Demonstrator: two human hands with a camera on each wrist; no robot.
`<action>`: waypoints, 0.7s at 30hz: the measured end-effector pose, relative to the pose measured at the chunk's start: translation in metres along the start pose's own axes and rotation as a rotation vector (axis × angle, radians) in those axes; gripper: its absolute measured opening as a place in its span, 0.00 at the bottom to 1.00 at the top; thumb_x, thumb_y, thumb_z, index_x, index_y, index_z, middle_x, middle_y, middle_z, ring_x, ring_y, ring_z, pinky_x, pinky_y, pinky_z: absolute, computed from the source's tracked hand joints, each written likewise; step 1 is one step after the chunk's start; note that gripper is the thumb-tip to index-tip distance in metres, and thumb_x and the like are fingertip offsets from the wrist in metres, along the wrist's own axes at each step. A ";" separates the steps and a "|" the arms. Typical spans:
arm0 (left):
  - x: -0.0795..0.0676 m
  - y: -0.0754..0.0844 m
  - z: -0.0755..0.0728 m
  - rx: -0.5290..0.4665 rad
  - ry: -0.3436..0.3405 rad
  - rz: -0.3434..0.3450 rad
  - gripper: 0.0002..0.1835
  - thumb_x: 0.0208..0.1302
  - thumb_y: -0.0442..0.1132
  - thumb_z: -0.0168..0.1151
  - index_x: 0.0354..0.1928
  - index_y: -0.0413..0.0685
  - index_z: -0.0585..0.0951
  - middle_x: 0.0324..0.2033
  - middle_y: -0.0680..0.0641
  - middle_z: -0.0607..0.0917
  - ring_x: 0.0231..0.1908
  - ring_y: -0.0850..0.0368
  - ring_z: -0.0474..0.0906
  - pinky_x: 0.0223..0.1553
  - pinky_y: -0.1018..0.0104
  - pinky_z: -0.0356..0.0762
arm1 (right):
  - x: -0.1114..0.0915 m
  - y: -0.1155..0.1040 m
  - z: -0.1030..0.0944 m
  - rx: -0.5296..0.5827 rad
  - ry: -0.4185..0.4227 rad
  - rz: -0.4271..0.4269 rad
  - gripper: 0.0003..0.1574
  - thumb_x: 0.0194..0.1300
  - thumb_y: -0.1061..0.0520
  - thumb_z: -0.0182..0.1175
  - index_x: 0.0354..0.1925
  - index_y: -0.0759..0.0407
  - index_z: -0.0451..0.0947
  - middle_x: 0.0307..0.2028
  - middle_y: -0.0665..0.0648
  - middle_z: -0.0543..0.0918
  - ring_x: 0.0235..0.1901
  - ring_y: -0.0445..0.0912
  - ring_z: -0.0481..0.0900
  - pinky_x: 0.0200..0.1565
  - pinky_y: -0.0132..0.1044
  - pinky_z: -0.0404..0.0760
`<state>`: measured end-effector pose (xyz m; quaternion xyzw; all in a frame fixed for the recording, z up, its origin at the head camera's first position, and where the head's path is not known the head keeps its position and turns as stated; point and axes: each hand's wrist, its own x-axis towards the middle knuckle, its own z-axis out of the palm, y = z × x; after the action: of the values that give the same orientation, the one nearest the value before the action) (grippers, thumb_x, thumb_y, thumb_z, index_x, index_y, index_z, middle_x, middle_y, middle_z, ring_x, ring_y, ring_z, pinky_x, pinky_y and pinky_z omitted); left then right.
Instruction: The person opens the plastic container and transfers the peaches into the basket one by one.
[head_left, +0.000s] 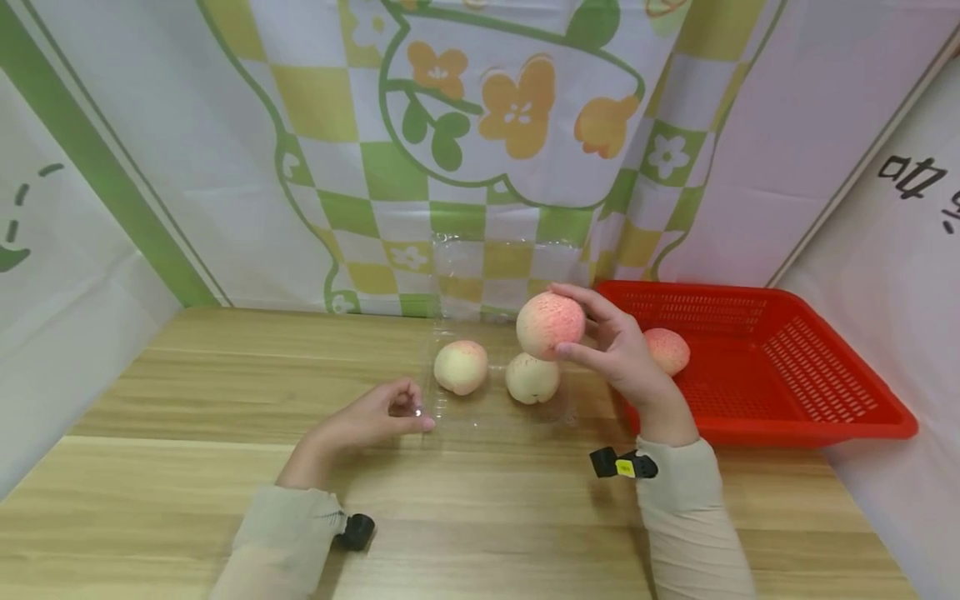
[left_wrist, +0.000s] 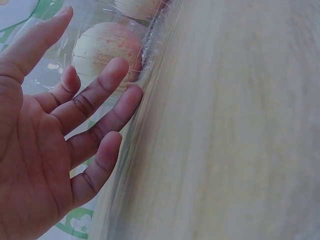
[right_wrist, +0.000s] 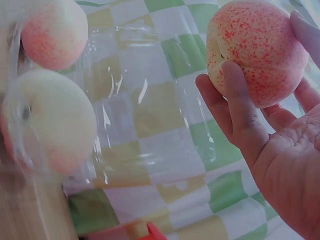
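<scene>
My right hand (head_left: pixel 618 346) holds a pink-and-cream peach (head_left: pixel 550 326) above a clear plastic clamshell box (head_left: pixel 498 417); in the right wrist view, the fingers curve around this peach (right_wrist: pixel 257 52). Two paler peaches sit side by side in the box, a left peach (head_left: pixel 461 367) and a right peach (head_left: pixel 532 379), the latter partly covered by the raised one. The transparent lid (head_left: pixel 510 258) stands up at the back. Beside the box's left front corner is my left hand (head_left: pixel 375 417). Its fingers (left_wrist: pixel 95 95) are loosely bent with nothing between them in the left wrist view.
A red plastic basket (head_left: pixel 810 429) stands at the right on the wooden table (head_left: pixel 487 525), with another peach (head_left: pixel 667 351) inside near its left wall. Behind the table hangs a checked, flowered curtain (head_left: pixel 337 108). White sheets flank both sides.
</scene>
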<state>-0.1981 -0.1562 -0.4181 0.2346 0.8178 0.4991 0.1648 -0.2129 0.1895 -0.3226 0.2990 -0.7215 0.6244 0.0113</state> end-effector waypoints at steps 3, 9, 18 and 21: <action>0.000 -0.001 0.000 0.003 0.003 -0.003 0.18 0.65 0.45 0.67 0.40 0.43 0.69 0.35 0.50 0.77 0.40 0.55 0.75 0.50 0.59 0.74 | -0.003 -0.003 -0.006 -0.016 -0.008 -0.010 0.40 0.61 0.67 0.67 0.69 0.53 0.67 0.65 0.53 0.72 0.58 0.51 0.75 0.54 0.36 0.81; 0.001 -0.001 0.000 0.003 0.006 -0.008 0.17 0.65 0.46 0.67 0.40 0.44 0.69 0.35 0.50 0.78 0.41 0.54 0.76 0.49 0.60 0.74 | -0.012 -0.013 -0.020 -0.064 -0.001 0.002 0.41 0.63 0.68 0.65 0.71 0.52 0.66 0.66 0.54 0.70 0.58 0.51 0.75 0.51 0.36 0.83; 0.000 0.000 0.000 0.005 0.013 -0.008 0.18 0.65 0.45 0.67 0.40 0.42 0.69 0.34 0.50 0.76 0.38 0.55 0.73 0.44 0.62 0.73 | -0.027 -0.023 -0.046 -0.130 0.070 0.054 0.39 0.63 0.69 0.63 0.70 0.54 0.66 0.67 0.52 0.70 0.55 0.49 0.75 0.45 0.31 0.83; 0.000 0.000 0.000 -0.003 0.014 -0.012 0.17 0.65 0.44 0.67 0.39 0.42 0.69 0.33 0.50 0.76 0.38 0.55 0.73 0.44 0.61 0.73 | -0.034 -0.025 -0.054 -0.142 0.092 0.097 0.39 0.64 0.69 0.63 0.70 0.52 0.66 0.66 0.52 0.69 0.55 0.49 0.74 0.43 0.32 0.84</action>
<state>-0.1982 -0.1561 -0.4180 0.2262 0.8195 0.5009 0.1624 -0.1928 0.2516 -0.3018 0.2330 -0.7763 0.5847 0.0353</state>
